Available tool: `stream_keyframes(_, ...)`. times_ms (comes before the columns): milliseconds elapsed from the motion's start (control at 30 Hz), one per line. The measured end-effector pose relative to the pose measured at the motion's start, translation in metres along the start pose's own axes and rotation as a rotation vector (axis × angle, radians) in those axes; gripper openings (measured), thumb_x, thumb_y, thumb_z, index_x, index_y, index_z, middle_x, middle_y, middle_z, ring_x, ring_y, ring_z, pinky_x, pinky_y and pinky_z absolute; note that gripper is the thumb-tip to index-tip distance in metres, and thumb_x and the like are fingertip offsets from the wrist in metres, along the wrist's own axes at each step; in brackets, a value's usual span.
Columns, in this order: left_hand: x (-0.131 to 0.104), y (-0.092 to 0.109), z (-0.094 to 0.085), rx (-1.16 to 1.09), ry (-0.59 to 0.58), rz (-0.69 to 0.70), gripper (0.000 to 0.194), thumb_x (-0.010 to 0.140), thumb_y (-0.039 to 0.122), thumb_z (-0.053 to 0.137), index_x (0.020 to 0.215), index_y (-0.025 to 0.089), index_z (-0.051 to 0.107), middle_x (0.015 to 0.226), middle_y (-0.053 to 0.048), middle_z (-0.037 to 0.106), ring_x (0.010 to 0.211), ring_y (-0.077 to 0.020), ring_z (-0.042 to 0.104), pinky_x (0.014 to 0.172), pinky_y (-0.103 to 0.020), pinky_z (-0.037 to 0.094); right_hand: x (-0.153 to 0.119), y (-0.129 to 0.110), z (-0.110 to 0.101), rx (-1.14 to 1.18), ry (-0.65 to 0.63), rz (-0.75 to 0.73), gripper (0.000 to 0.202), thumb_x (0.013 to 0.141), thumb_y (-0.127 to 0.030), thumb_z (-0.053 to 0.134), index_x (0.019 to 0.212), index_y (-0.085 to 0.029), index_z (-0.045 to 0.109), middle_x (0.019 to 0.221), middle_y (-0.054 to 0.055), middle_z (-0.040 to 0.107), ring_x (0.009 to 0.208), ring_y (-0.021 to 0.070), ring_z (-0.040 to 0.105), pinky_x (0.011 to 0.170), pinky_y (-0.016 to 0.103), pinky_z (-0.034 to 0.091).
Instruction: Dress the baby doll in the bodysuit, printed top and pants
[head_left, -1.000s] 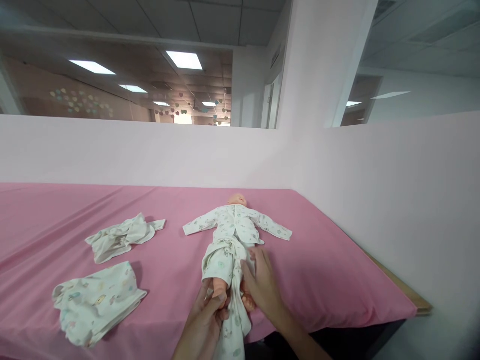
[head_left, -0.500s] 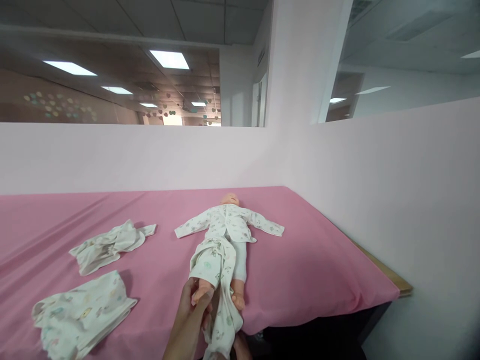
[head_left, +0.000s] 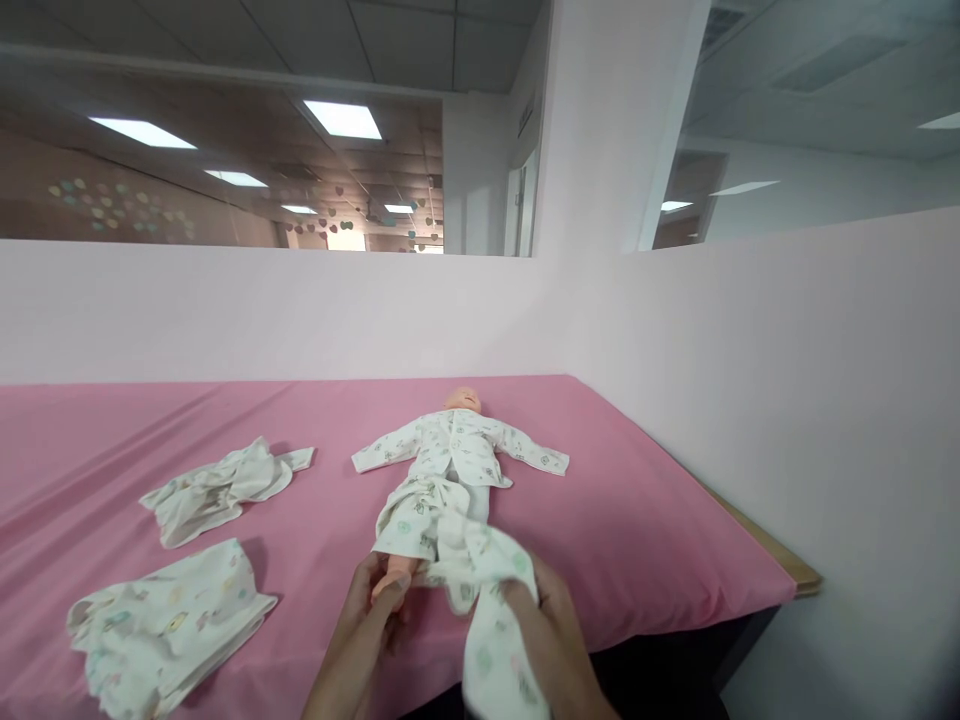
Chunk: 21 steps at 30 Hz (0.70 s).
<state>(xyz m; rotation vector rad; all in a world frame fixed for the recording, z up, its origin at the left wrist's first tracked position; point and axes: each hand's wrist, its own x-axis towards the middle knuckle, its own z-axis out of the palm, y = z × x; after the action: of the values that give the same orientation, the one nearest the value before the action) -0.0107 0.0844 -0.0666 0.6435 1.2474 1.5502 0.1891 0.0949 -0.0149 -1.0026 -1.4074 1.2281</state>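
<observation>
A baby doll (head_left: 464, 400) lies on its back, head away from me, in a white printed jacket (head_left: 457, 445) with its sleeves spread. White printed baby pants (head_left: 411, 515) cover the leg on the left, and that bare foot sticks out of the cuff. My left hand (head_left: 379, 600) is closed around this foot. My right hand (head_left: 544, 625) grips the other pant leg, which is bunched and hangs down in front of it. The doll's leg on the right shows white cloth at the thigh; its lower part is hidden behind the fabric.
A crumpled white garment (head_left: 225, 490) and a folded printed cloth (head_left: 169, 625) lie to the left on the pink sheet (head_left: 637, 530). White walls (head_left: 300, 310) stand behind and on the right. A wooden edge (head_left: 806, 578) shows at the right corner.
My right hand has come up from the bottom edge and moved right, lifting the loose pant leg across the doll's other leg. My left hand stays at the foot, slightly lower and left.
</observation>
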Motion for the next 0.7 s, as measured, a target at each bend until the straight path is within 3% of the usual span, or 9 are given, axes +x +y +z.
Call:
stream_keyframes(67, -0.003, 0.002, 0.001, 0.017, 0.006, -0.01, 0.066, 0.066, 0.053, 0.073, 0.121, 0.024, 0.048, 0.065, 0.005, 0.053, 0.051, -0.0117, 0.049, 0.048, -0.022, 0.034, 0.024, -0.024, -0.012, -0.031, 0.025, -0.127, 0.023, 0.084, -0.031, 0.052, 0.09, -0.016, 0.067, 0.077, 0.005, 0.063, 0.068, 0.0195, 0.057, 0.059, 0.026, 0.048)
stream_keyframes(167, -0.005, 0.002, 0.003, -0.016, 0.032, -0.032, 0.08, 0.065, 0.054, 0.074, 0.132, 0.026, 0.042, 0.069, 0.004, 0.055, 0.055, -0.0129, 0.052, 0.051, -0.023, 0.036, 0.049, -0.044, -0.024, -0.11, -0.002, -0.276, 0.021, 0.085, -0.029, 0.053, 0.096, -0.018, 0.066, 0.087, 0.005, 0.063, 0.08, 0.021, 0.057, 0.07, 0.027, 0.05)
stream_keyframes(233, -0.005, 0.001, 0.005, -0.024, 0.038, -0.059, 0.086, 0.063, 0.055, 0.075, 0.135, 0.026, 0.04, 0.072, 0.003, 0.057, 0.058, -0.0138, 0.054, 0.052, -0.024, 0.037, 0.057, -0.046, -0.03, -0.135, -0.028, -0.282, 0.024, 0.085, -0.03, 0.053, 0.101, -0.019, 0.067, 0.087, 0.004, 0.064, 0.083, 0.022, 0.058, 0.075, 0.03, 0.051)
stream_keyframes(467, -0.011, 0.01, 0.002, 0.077, 0.015, -0.014, 0.078, 0.061, 0.055, 0.078, 0.128, 0.024, 0.051, 0.086, -0.003, 0.065, 0.063, -0.017, 0.057, 0.055, -0.026, 0.041, 0.044, -0.015, -0.047, -0.158, -0.111, -0.058, 0.024, 0.085, -0.041, 0.057, 0.079, -0.021, 0.068, 0.076, 0.007, 0.064, 0.073, 0.024, 0.062, 0.063, 0.031, 0.049)
stream_keyframes(567, -0.019, 0.027, -0.007, 0.31, -0.063, 0.002, 0.065, 0.061, 0.052, 0.081, 0.115, 0.022, 0.063, 0.104, -0.009, 0.068, 0.085, -0.0252, 0.062, 0.071, -0.032, 0.047, 0.035, 0.002, -0.06, -0.203, -0.126, -0.015, 0.021, 0.083, -0.041, 0.059, 0.09, -0.024, 0.068, 0.086, 0.006, 0.068, 0.085, 0.0261, 0.065, 0.07, 0.033, 0.05)
stream_keyframes(700, -0.028, 0.058, -0.004, 0.662, -0.109, 0.179, 0.047, 0.073, 0.053, 0.071, 0.11, 0.025, 0.068, 0.111, -0.008, 0.067, 0.102, -0.0306, 0.058, 0.086, -0.037, 0.043, 0.035, 0.026, -0.081, -0.385, -0.132, 0.024, 0.023, 0.085, -0.041, 0.056, 0.091, -0.02, 0.063, 0.09, 0.005, 0.066, 0.086, 0.0251, 0.062, 0.074, 0.035, 0.05)
